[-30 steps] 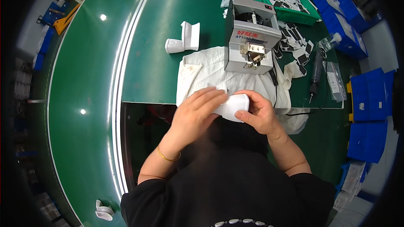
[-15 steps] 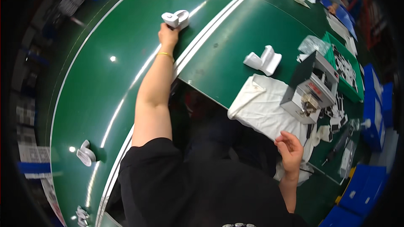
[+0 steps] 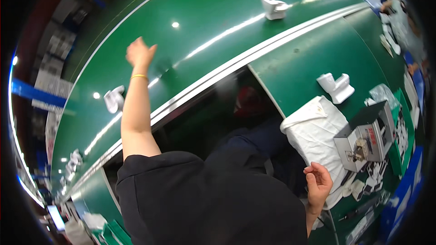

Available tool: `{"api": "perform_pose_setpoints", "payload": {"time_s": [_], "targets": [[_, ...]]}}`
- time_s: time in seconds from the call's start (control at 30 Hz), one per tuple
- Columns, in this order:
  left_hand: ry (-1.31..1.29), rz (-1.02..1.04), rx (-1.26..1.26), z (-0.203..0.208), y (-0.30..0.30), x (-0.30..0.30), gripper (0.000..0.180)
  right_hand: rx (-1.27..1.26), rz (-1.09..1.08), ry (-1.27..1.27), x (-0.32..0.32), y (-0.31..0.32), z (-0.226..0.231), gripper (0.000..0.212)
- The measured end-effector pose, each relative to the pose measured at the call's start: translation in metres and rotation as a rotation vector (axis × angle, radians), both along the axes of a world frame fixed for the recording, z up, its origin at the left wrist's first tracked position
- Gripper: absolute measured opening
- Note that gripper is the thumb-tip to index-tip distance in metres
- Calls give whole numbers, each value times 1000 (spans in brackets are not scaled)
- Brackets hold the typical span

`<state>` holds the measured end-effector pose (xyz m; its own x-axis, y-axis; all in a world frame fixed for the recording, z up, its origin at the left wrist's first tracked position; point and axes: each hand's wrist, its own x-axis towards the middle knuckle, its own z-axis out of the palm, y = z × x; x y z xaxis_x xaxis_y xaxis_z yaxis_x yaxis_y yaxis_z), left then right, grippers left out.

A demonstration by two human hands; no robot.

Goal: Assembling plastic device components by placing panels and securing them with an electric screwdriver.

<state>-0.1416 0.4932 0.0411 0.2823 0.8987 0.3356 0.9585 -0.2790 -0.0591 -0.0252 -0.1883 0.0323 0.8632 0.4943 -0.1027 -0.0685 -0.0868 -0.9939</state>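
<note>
My left hand (image 3: 141, 53) is stretched out over the green belt with thumb and fingers apart, holding nothing. Close to that forearm, on its left, lies a white curved plastic housing (image 3: 113, 99). A second white housing (image 3: 273, 8), with a cup-like shape, stands on the belt at the far right, away from the hand. On the green worktable is a third white housing (image 3: 336, 87). My right hand (image 3: 319, 185) hovers at the near edge of a white cloth (image 3: 315, 124), fingers loosely curled and apart, nothing visible in them.
A grey metal box fixture (image 3: 365, 138) stands on the right of the cloth. Beyond it is a green bin (image 3: 399, 154) of small parts. A dark screwdriver-like tool (image 3: 363, 206) lies nearer. More white housings (image 3: 73, 161) sit farther left on the belt. Another person's hand shows at far right.
My left hand has let go of the white housing, which now stands on the belt, and has swung left toward another one. The view has turned left; my right hand stays by the cloth.
</note>
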Motion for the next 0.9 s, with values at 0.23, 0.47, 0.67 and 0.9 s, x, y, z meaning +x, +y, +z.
{"api": "perform_pose_setpoints", "payload": {"time_s": [0.23, 0.47, 0.67, 0.9], "targets": [[-773, 188, -203, -42, 101, -373, 83, 131, 184, 11, 18, 13, -9, 30], [-935, -478, -1030, 11, -87, -26, 65, -15, 96, -269, 5, 33, 14, 32], [-1017, -1143, -1926, 48, -393, 123, 63, -13, -132, -774, -14, 44, 24, 69], [-358, -1476, -2029, 18, -515, 115, 78, 314, -660, -341, -46, -24, 26, 75]]}}
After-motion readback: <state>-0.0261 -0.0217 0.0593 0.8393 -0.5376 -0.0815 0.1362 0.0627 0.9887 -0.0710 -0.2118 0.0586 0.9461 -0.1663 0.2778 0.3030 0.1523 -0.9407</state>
